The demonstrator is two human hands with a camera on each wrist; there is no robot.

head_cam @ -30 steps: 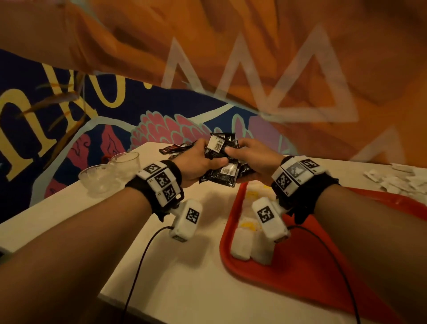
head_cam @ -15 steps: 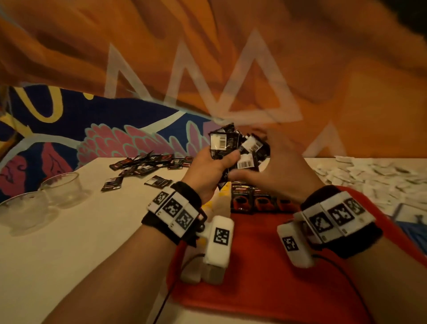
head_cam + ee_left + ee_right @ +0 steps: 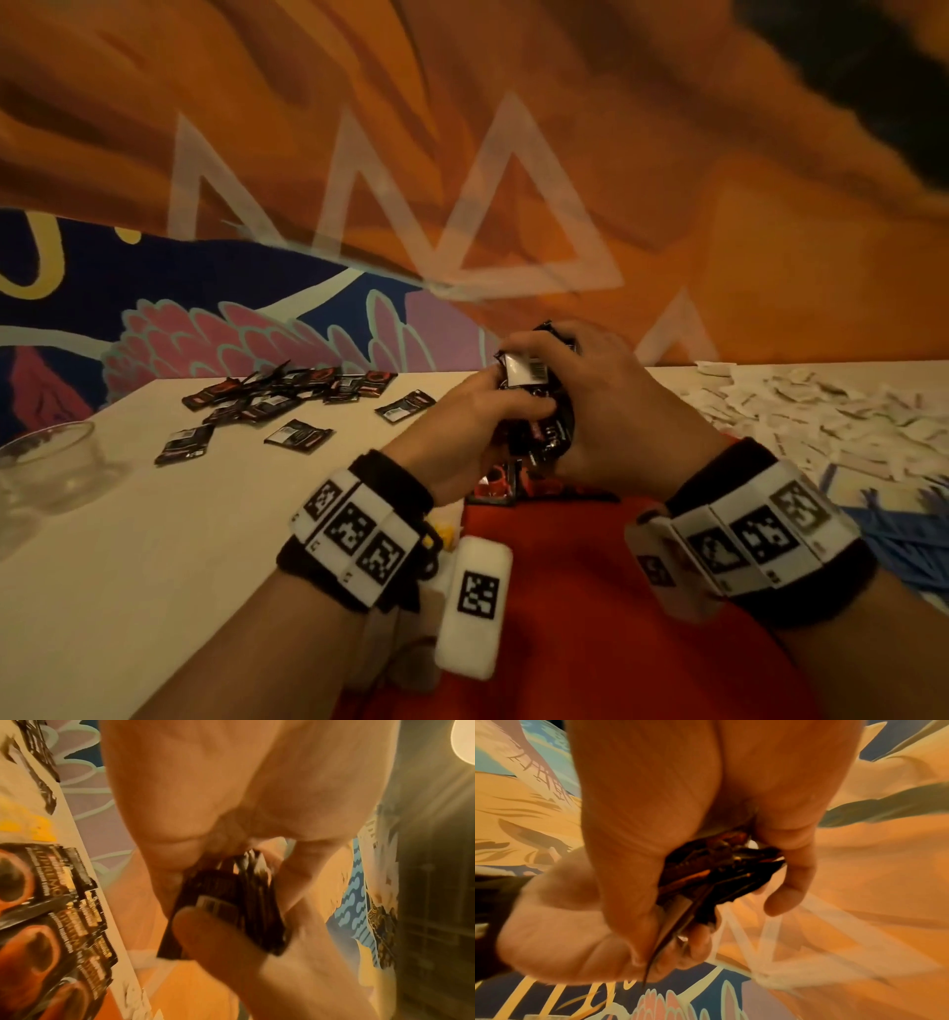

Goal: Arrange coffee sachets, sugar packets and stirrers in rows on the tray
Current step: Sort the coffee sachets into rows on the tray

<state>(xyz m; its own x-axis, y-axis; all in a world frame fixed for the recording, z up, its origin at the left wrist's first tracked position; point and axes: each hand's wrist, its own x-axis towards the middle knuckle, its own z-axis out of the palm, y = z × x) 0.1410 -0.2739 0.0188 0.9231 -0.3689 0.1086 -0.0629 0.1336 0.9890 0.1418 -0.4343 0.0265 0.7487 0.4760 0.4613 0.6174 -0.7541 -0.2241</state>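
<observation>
Both hands hold one bundle of black coffee sachets (image 3: 529,367) above the far end of the red tray (image 3: 565,606). My left hand (image 3: 508,401) grips the bundle from the left side. Over its top and right side curls my right hand (image 3: 565,390). The wrist views show the bundle (image 3: 226,902) (image 3: 718,870) squeezed between palm and fingers. A row of sachets (image 3: 500,480) (image 3: 51,912) lies on the tray just below the hands. More loose sachets (image 3: 277,398) are scattered on the white table at the far left.
A heap of white sugar packets (image 3: 821,416) covers the table at the right, with blue stirrers (image 3: 904,545) nearer me. Two clear plastic cups (image 3: 51,462) stand at the left edge. White and yellow packets (image 3: 444,534) lie at the tray's left rim.
Both hands have carried the bundle rightward over the tray's far end and lowered it toward the row of sachets. The right hand now wraps over the bundle's top.
</observation>
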